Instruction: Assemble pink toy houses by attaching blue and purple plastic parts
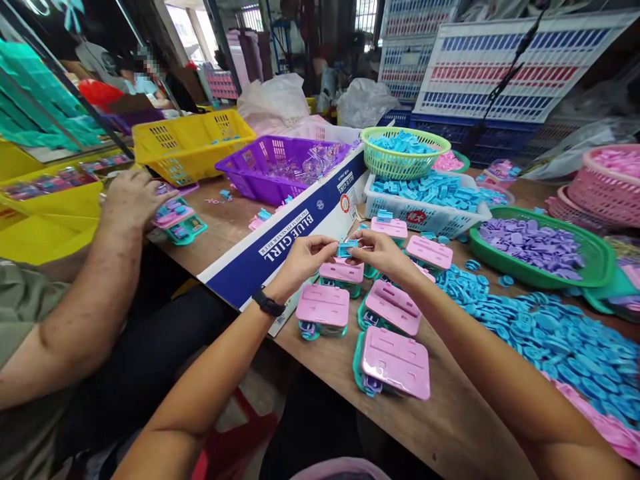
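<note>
Between my two hands, above the table, is a small blue plastic piece (347, 249). My left hand (313, 259) pinches it from the left, a dark band round the wrist. My right hand (380, 253) grips the same piece from the right. Below and around them sit several toy cases with pink lids and teal bases: one pink-lidded case (323, 307) under my left wrist, another case (396, 363) at the table's front edge, a tilted pink lid (393, 308) behind it. One pink case (389, 230) farther back carries a blue piece on its lid.
A blue-and-white cardboard strip (280, 233) divides the table. Loose blue parts (560, 340) spread right, by a green tray (607, 257) of purple pieces. A white basket (425, 217) holds blue parts. At left, a co-worker's hand (133, 197) reaches near a toy case (185, 227).
</note>
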Action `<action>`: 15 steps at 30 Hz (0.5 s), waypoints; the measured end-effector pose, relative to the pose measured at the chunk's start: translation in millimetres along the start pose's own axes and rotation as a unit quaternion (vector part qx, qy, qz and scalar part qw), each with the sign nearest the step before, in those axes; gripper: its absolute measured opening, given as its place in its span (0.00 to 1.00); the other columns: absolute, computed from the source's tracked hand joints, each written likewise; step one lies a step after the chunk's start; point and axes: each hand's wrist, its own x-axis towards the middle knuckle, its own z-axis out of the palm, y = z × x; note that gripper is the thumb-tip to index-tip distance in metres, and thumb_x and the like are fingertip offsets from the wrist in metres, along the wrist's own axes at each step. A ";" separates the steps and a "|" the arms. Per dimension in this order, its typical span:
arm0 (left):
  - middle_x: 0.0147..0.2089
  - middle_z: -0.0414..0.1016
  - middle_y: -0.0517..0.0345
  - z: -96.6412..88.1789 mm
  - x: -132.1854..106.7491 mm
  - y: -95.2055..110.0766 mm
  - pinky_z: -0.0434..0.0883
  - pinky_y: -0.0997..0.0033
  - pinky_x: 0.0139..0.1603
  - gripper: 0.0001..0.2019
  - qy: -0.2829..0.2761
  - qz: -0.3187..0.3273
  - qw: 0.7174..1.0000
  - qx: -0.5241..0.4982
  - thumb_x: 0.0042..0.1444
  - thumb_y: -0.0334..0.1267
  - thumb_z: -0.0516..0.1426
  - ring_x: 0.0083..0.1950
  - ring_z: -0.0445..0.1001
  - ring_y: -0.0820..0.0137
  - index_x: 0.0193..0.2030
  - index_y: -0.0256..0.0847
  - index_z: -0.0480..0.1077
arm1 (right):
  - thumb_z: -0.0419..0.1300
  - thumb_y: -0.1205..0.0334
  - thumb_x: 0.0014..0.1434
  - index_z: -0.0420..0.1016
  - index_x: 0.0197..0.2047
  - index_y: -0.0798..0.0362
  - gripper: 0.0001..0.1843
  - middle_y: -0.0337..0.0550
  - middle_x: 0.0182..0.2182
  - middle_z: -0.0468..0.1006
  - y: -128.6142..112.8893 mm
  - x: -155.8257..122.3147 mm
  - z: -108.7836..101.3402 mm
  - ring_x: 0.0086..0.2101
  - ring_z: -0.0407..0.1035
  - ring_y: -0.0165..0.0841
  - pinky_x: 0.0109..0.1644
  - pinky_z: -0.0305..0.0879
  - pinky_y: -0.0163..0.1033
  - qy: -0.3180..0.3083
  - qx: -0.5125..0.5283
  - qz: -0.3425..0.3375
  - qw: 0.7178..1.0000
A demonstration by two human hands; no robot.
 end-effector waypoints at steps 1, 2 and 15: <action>0.34 0.81 0.54 -0.8 -0.7 0.1 0.73 0.71 0.38 0.19 -0.011 -0.012 1.000 -0.003 0.51 0.52 0.70 0.34 0.76 0.70 0.38 0.36 0.82 | 0.72 0.54 0.52 0.74 0.42 0.53 0.19 0.37 0.27 0.78 0.5 1.0 -0.5 0.30 0.79 0.36 0.35 0.75 0.37 0.003 0.009 0.000 1.000; 0.34 0.81 0.54 -1.4 -1.3 0.3 0.74 0.71 0.38 0.20 -0.018 -0.020 1.000 -0.011 0.51 0.53 0.70 0.33 0.76 0.71 0.38 0.36 0.82 | 0.73 0.52 0.51 0.74 0.42 0.53 0.20 0.36 0.25 0.77 0.2 1.5 -0.8 0.29 0.78 0.36 0.34 0.74 0.37 0.001 0.009 -0.012 1.000; 0.46 0.80 0.54 6.9 -14.4 -17.7 0.77 0.68 0.48 0.25 -0.016 0.002 0.997 -0.081 0.44 0.41 0.75 0.45 0.78 0.68 0.49 0.39 0.76 | 0.76 0.54 0.47 0.77 0.38 0.55 0.20 0.39 0.27 0.78 1.9 -5.7 0.8 0.28 0.75 0.31 0.33 0.71 0.35 -0.011 0.032 -0.024 0.999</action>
